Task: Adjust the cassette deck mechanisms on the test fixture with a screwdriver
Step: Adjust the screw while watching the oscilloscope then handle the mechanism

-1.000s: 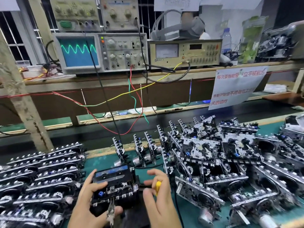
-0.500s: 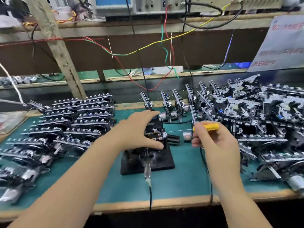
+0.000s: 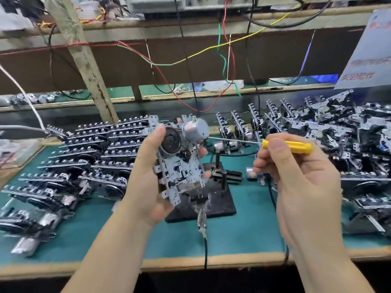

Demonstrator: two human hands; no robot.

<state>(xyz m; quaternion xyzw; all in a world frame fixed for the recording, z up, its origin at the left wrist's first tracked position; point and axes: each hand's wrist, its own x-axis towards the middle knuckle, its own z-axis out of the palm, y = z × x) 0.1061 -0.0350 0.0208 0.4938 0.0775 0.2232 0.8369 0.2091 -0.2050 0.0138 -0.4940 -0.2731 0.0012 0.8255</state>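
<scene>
At nine o'clock, on the green surface (image 3: 243,235), neat rows of cassette deck mechanisms (image 3: 88,153) lying flat. Just left of centre, left hand (image 3: 148,178) grasping one cassette deck mechanism (image 3: 182,163), lifted off the surface, underside up, thumb on its black flywheel (image 3: 169,142) and fingers wrapped behind; silver motor (image 3: 195,130) at its top edge. Directly below, at six o'clock, black test fixture (image 3: 215,201) with upright post, a cable (image 3: 205,250) running from its front edge toward the viewer. At three o'clock, right hand (image 3: 304,182) pinching a yellow-handled screwdriver (image 3: 287,146), thin shaft pointing left, tip at the motor. Farther toward three o'clock, a jumbled heap of more mechanisms (image 3: 342,140). At twelve o'clock, red, yellow and green wires (image 3: 184,60) hanging from a shelf.
</scene>
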